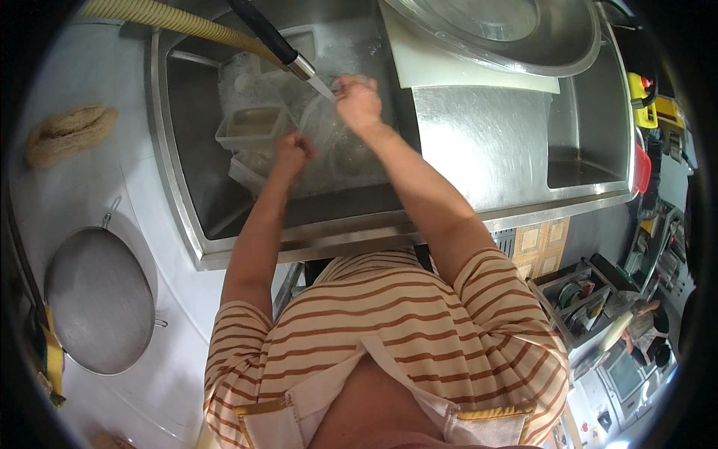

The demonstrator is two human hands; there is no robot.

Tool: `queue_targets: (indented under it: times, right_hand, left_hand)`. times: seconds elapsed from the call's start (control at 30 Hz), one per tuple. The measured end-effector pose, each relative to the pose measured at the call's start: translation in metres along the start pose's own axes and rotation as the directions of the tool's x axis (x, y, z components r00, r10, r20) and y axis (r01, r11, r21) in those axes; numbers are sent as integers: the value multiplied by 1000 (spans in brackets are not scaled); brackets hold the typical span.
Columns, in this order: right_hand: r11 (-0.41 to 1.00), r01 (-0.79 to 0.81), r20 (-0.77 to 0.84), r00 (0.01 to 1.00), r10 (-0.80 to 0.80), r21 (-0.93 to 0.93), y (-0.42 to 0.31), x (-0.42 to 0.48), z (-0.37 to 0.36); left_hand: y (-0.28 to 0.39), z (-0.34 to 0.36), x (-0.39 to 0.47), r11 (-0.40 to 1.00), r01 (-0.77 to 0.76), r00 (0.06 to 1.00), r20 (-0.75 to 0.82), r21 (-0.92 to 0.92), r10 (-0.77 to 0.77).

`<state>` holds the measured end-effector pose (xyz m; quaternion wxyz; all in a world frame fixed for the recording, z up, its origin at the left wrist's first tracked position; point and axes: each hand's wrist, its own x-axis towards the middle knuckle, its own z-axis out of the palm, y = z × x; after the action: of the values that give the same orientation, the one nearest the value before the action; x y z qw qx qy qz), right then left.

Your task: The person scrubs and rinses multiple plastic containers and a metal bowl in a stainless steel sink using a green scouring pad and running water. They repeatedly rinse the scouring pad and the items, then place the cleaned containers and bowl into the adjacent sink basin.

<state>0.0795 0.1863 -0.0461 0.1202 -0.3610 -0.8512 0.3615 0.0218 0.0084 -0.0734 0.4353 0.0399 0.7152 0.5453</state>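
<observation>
My left hand (294,152) is over the stainless steel sink (207,207), beside a clear plastic container (230,134) and apparently at the edge of a transparent container or lid; blur hides its exact grip. Farther right, my right hand (359,104) has curled fingers around something small that I cannot make out. It is close to the tip of a black-handled faucet spout (303,66), from which water seems to run. Soapy water fills part of the basin, with several clear containers in it. Another container (247,171) lies tilted nearer to me.
A ribbed yellow hose (207,31) crosses the sink's back left. Right of the basin are a white board (415,62) under a large metal bowl (561,53) and a second basin (589,134). A round mesh strainer (101,300) hangs at left. Another person (642,331) is far right.
</observation>
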Motion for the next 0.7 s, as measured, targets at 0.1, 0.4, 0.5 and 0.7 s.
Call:
queue_targets:
  times: [0.1, 0.4, 0.5, 0.7]
  right_hand:
    - [990, -118, 65, 992, 113, 81, 12, 12, -22]
    - [913, 304, -316, 868, -384, -274, -22, 8, -49]
    - [961, 238, -231, 936, -266, -142, -33, -2, -30]
    - [218, -795, 672, 598, 437, 566, -11, -22, 32]
  left_hand:
    - [1, -21, 6, 943, -150, 988, 22, 298, 151]
    - [75, -28, 21, -64, -475, 660, 403, 878, 634]
    - [64, -18, 22, -36, -612, 567, 469, 790, 677]
    - [35, 39, 19, 474, -479, 587, -132, 739, 799]
